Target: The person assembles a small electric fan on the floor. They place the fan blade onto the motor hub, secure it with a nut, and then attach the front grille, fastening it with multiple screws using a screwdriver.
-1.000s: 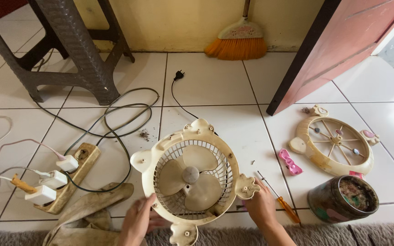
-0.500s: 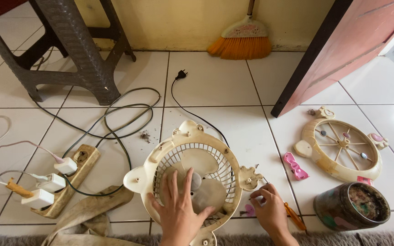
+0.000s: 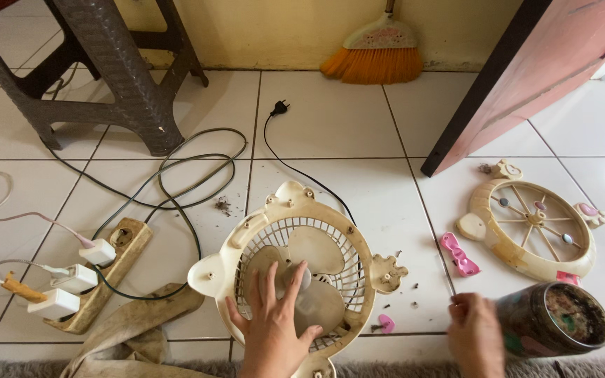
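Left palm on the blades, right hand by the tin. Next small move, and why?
Probably lift the blade off its hub: the left hand lies flat on it, the front grille is already off, and loose screws lie beside the fan housing. The right hand touches the tin.

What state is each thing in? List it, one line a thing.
Fan: front guard off, blades exposed, left hand flat on them.
Front guard: detached, lying on the floor.
Fan plug: unplugged.
Power strip: three adapters plugged in.
Tin: open, beside right hand.
Door: open.
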